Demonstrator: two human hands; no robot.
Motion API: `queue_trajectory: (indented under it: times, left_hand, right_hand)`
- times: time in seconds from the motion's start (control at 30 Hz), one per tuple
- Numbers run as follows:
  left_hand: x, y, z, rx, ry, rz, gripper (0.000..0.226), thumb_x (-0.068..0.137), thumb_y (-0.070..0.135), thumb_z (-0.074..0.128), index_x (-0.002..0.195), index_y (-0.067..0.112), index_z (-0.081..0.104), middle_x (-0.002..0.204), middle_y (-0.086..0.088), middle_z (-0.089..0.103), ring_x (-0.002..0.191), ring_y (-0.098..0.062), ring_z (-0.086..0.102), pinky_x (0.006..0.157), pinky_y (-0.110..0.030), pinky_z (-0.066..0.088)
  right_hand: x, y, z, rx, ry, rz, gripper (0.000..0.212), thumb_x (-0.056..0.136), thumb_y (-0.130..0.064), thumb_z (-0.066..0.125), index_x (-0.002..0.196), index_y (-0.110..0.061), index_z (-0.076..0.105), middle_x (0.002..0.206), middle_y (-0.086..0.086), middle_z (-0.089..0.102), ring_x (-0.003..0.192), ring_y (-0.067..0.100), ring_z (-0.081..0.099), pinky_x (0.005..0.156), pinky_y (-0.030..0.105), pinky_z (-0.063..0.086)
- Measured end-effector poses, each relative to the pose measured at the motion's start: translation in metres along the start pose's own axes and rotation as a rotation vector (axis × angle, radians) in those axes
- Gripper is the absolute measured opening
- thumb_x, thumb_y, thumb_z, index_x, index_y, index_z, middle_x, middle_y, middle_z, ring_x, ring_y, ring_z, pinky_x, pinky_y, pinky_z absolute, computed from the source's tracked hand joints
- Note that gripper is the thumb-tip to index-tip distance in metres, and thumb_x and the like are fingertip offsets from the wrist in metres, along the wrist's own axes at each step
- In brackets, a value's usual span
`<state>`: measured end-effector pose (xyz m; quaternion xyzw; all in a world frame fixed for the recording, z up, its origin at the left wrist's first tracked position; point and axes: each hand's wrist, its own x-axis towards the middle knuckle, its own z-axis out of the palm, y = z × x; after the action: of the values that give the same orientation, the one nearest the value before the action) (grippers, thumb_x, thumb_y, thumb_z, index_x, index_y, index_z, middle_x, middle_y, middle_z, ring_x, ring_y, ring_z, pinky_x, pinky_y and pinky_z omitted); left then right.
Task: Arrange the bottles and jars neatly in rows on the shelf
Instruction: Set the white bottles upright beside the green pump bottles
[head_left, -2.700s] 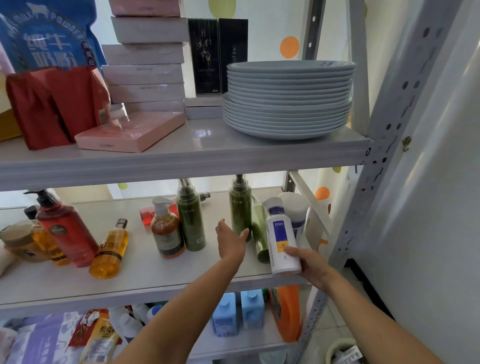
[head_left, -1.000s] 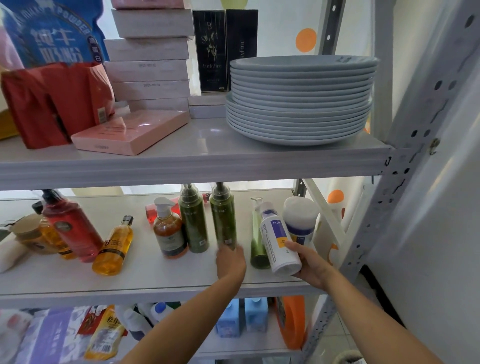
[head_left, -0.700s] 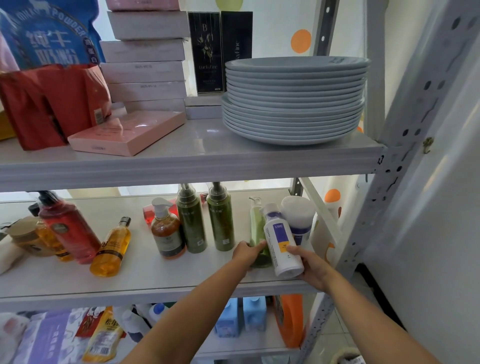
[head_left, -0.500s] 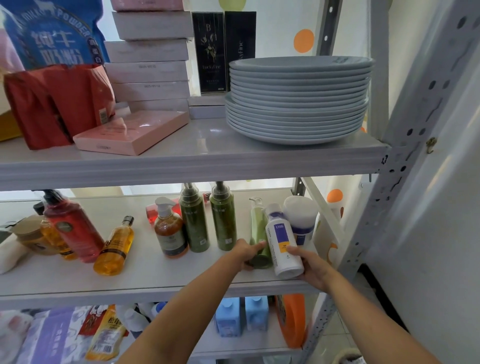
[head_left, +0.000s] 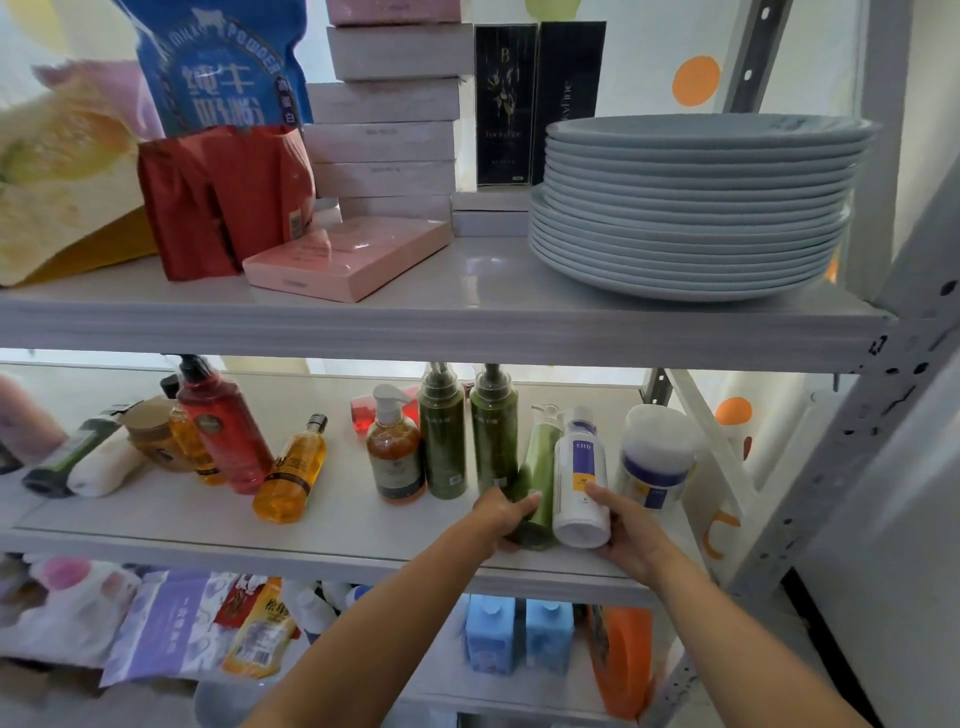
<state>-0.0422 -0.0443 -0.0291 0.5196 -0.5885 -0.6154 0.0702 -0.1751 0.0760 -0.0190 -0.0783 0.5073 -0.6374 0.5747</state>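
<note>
Left hand (head_left: 501, 519) curled round light green plastic bottle (head_left: 540, 467); right hand (head_left: 626, 530) clamped on white cylindrical bottle (head_left: 579, 478); both tilted, held touching near front right edge of grey middle shelf (head_left: 208, 525).

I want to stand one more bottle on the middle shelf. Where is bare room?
Bare shelf: between the nearer amber bottle and the brown pump bottle, plus the front edge there. Crowded: dark green bottles through white jar.

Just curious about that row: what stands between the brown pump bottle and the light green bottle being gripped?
Two dark green pump bottles, upright side by side, in the head view.
</note>
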Motion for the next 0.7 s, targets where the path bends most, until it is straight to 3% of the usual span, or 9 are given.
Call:
queue_trajectory:
  times: [0.17,0.33,0.53,0.7]
  left_hand:
    - [-0.001,-0.007,-0.001,0.016,0.069,0.014,0.057,0.087,0.044,0.061,0.127,0.008,0.042,0.129,-0.015,0.053,0.114,-0.030,0.057,0.096,-0.043,0.052]
    - [-0.004,-0.006,0.009,0.056,0.131,0.030,0.050,0.089,0.044,0.059,0.120,0.008,0.046,0.123,-0.014,0.054,0.108,-0.028,0.058,0.085,-0.036,0.056]
    - [0.009,-0.007,0.029,0.274,0.268,0.031,0.070,0.077,0.063,0.060,0.119,0.008,0.051,0.125,-0.017,0.051,0.108,-0.035,0.057,0.091,-0.046,0.052]
    - [0.002,-0.001,0.033,0.312,0.285,0.025,0.069,0.082,0.062,0.055,0.124,0.009,0.048,0.129,-0.017,0.049,0.113,-0.035,0.055,0.095,-0.046,0.050]
  right_hand:
    - [0.007,0.001,0.006,0.016,0.001,0.020,0.022,0.087,-0.020,0.059,0.105,-0.007,0.057,0.104,0.017,0.066,0.097,0.029,0.062,0.089,0.041,0.049]
    - [0.009,-0.001,0.000,-0.013,0.021,0.031,0.027,0.084,-0.021,0.063,0.108,-0.008,0.057,0.106,0.017,0.066,0.098,0.029,0.062,0.091,0.043,0.049]
    - [0.013,-0.004,-0.007,-0.138,0.184,0.006,0.038,0.085,-0.027,0.066,0.116,-0.008,0.054,0.101,0.014,0.066,0.084,0.023,0.063,0.067,0.033,0.053]
    - [0.021,-0.003,-0.003,-0.238,0.321,-0.041,0.055,0.077,-0.030,0.074,0.120,-0.002,0.054,0.103,0.017,0.066,0.085,0.026,0.064,0.076,0.039,0.055]
